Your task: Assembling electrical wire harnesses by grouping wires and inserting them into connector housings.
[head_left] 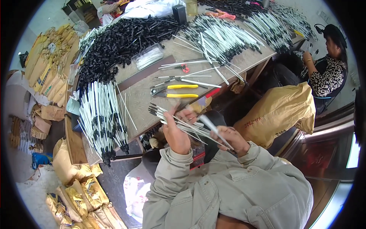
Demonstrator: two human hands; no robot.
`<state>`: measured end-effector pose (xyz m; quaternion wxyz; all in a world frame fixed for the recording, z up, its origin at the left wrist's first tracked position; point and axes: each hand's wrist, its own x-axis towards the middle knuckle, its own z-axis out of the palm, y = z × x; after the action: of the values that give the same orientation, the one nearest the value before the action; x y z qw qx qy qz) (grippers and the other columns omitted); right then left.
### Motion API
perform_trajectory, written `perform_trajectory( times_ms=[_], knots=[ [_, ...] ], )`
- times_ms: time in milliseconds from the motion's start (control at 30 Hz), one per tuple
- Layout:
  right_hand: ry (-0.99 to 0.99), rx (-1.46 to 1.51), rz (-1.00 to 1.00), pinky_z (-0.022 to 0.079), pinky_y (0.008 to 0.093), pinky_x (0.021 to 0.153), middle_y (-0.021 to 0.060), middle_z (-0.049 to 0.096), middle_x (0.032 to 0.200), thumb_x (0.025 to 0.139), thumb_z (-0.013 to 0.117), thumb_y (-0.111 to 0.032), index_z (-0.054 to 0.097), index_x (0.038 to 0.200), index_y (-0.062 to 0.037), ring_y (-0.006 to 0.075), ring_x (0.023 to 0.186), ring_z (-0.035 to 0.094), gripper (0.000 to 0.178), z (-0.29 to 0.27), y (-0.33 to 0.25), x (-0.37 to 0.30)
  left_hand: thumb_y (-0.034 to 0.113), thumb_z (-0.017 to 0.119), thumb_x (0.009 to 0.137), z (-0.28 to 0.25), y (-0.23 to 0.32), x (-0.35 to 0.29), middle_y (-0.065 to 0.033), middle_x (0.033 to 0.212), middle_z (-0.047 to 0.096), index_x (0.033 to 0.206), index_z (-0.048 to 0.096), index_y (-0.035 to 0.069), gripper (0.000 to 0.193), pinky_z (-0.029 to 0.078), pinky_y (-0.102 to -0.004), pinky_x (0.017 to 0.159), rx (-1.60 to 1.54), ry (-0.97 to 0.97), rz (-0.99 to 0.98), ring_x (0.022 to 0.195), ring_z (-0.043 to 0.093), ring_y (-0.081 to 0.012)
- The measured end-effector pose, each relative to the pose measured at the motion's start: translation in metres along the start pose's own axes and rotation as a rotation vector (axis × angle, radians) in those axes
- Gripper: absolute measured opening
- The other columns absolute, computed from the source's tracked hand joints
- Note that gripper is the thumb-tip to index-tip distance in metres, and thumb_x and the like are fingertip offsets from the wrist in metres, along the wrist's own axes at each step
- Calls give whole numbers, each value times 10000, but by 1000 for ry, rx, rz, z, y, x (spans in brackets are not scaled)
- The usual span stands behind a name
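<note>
Two hands at lower centre of the frame, both occupied. Left hand [176, 134]: clenched around a bundle of thin rods [179, 123], white with dark tips, which fans out toward the upper left and lower right of the grip. Right hand [233, 138]: fingers pinched on a single white rod [215, 132] that lies against the bundle's right end. Both hands are held just below the near edge of the worktop [142, 95].

On the worktop, centre of frame: pliers with yellow handles [176, 91]; a few loose white rods [198, 82] just above them; small red-handled cutters [184, 68].
Left of centre: a dense row of white rods with black ends [102, 118], hanging over the near edge.
Upper centre: a heap of black parts [122, 42]; to its right, a further pile of white rods [219, 36].
Right of centre: tan sack [280, 110], beside the worktop.
Upper right: another person [328, 65], seated.
Lower left: tan bags [82, 196] on the floor.
</note>
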<state>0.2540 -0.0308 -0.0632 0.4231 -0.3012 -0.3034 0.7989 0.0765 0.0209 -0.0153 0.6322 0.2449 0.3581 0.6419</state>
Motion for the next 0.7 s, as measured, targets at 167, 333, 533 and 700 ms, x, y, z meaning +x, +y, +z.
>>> perform_trajectory(
  times_ms=[167,333,533,700],
  knots=[
    [-6,-63,96,439,218,503,27,557,800,869,568,-182,544,994,-16,90,580,526,209,12,-3,5,224,477,929,-17,-6,6,6,631,463,1069,538,14,260,356,-212,498,24,85,153,544,435,-73],
    [234,-1375,-839,476,297,666,85,575,872,838,566,-95,536,1020,-15,213,774,585,201,-14,-55,59,129,518,901,-24,20,-2,-11,608,465,1035,536,20,174,347,-225,484,-106,196,181,512,423,-97],
    [339,-1869,-980,434,371,783,94,578,911,765,577,-86,595,898,-55,295,901,551,137,-51,-107,155,274,453,933,-36,34,-29,-191,961,634,1074,502,24,292,466,-453,884,-172,-127,30,978,598,-332],
    [224,-2096,-905,438,367,730,81,586,852,750,565,-75,596,822,-77,258,867,577,79,-52,-121,173,331,451,928,-46,30,-38,-184,1041,608,1069,518,80,296,472,-473,862,-74,-183,23,986,581,-335]
  ],
)
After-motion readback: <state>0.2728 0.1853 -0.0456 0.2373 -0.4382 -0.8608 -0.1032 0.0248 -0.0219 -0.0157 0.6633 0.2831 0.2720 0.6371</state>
